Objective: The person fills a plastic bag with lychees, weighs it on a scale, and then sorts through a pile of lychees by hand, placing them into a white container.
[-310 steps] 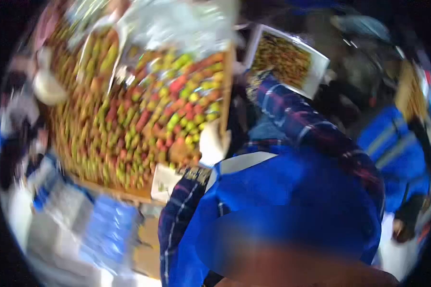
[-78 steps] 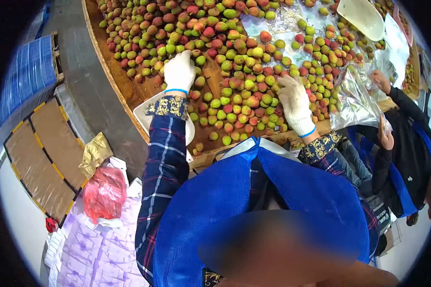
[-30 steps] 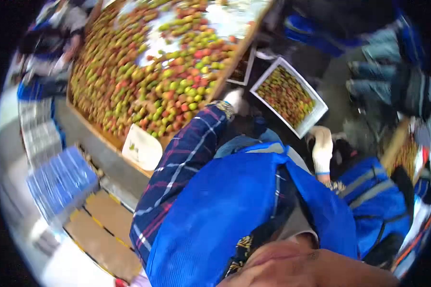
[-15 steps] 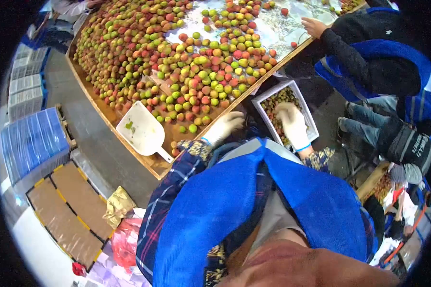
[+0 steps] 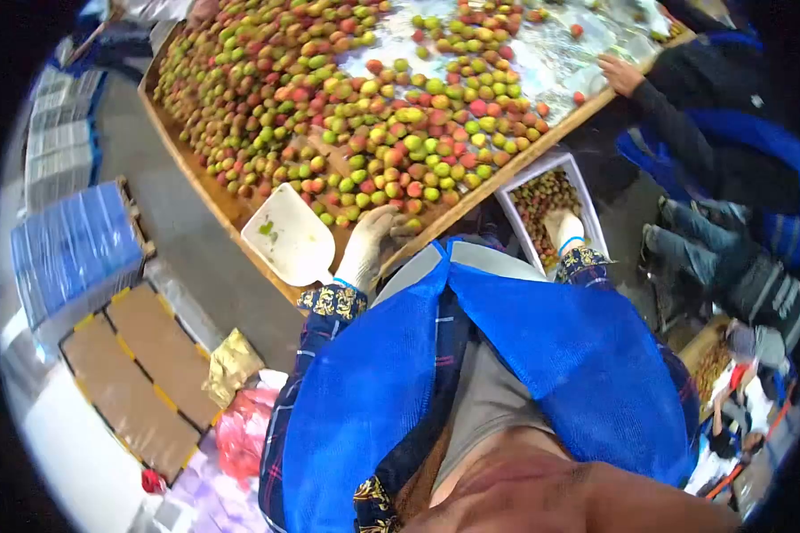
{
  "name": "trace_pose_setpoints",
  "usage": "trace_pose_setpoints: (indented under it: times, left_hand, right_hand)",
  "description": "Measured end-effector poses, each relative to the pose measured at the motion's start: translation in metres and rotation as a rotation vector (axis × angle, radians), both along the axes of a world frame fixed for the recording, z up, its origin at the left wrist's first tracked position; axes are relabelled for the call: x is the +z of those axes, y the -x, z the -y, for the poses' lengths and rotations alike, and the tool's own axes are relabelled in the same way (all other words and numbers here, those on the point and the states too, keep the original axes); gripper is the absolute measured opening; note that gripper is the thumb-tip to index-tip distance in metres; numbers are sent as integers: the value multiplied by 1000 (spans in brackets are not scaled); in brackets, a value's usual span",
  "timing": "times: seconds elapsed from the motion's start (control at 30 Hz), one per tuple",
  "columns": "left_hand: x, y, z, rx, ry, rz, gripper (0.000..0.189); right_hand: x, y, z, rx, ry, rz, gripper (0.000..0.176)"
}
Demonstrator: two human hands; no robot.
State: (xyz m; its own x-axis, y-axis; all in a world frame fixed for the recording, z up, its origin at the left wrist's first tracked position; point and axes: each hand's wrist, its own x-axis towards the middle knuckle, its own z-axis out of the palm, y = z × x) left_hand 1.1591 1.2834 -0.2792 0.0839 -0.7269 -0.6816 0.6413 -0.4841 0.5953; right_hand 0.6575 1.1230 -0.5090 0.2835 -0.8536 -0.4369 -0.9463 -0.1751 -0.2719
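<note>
Both hands have shifted since half a second ago: the left hand (image 5: 367, 247) has climbed onto the edge of the lychee-covered desk (image 5: 200, 178), and the right hand (image 5: 564, 229) sinks deeper into the white crate (image 5: 587, 197) of lychees (image 5: 542, 191) beside it. A white scoop (image 5: 289, 235) lies just left of the left hand. Left fingers curl beside fruit, right fingers are buried; neither grip can be told.
</note>
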Motion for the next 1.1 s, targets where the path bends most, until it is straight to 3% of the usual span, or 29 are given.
trace_pose_setpoints:
  times: [0.03,0.07,0.1,0.17,0.2,0.23,0.27,0.3,0.4,0.43,0.53,0.57,0.6,0.63,0.7,0.73,0.87,1.03,1.1]
  left_hand:
    - [7,-8,3,-3,-21,36,41]
    - [19,-11,3,-4,-40,101,41]
    - [3,-23,-4,-5,-9,64,42]
    - [14,-34,-5,-23,-56,211,44]
    - [12,-45,-6,5,-78,259,45]
    - [19,-58,-2,14,-82,264,45]
    - [25,-80,4,-34,-85,458,43]
    - [25,-105,10,-79,-86,646,42]
    - [-23,-201,32,51,-106,1089,41]
    - [-37,-227,42,124,-112,1289,41]
    - [-57,-288,72,-34,-187,1519,41]
    - [-57,-297,82,-146,-239,1640,41]
    - [-56,-299,90,-315,-277,1881,50]
    - [-46,-293,102,-425,-376,1928,42]
    - [-64,-287,107,-376,-414,2216,35]
    - [-79,-291,109,-298,-425,2261,32]
    - [-108,-303,112,-193,-280,2239,32]
    - [-108,-312,100,-126,-160,2128,25]
    - [-109,-311,96,-24,-102,2237,25]
  right_hand:
    - [-22,-3,2,221,27,-117,25]
    - [-29,-22,5,-125,105,212,29]
    - [11,-53,32,-90,-50,-34,32]
    - [-21,-90,67,-36,80,764,39]
    - [-8,-110,83,416,355,403,41]
    - [-23,-111,93,619,415,195,41]
    - [-36,-114,103,828,491,17,42]
    - [-54,-106,107,847,411,-27,40]
    - [-153,-58,95,546,137,95,34]
    - [-109,-59,85,550,45,41,27]
    - [18,-68,50,676,-81,28,21]
    - [45,-80,34,493,-38,259,33]
    - [88,-110,27,92,-344,288,33]
    - [120,-132,24,-322,-637,305,33]
    - [126,-126,22,-130,-648,255,31]
    - [171,-160,11,-272,-547,281,36]
    - [149,-161,4,-211,-505,192,41]
    - [122,-155,2,-324,-537,134,44]
    - [114,-149,2,-339,-560,219,45]
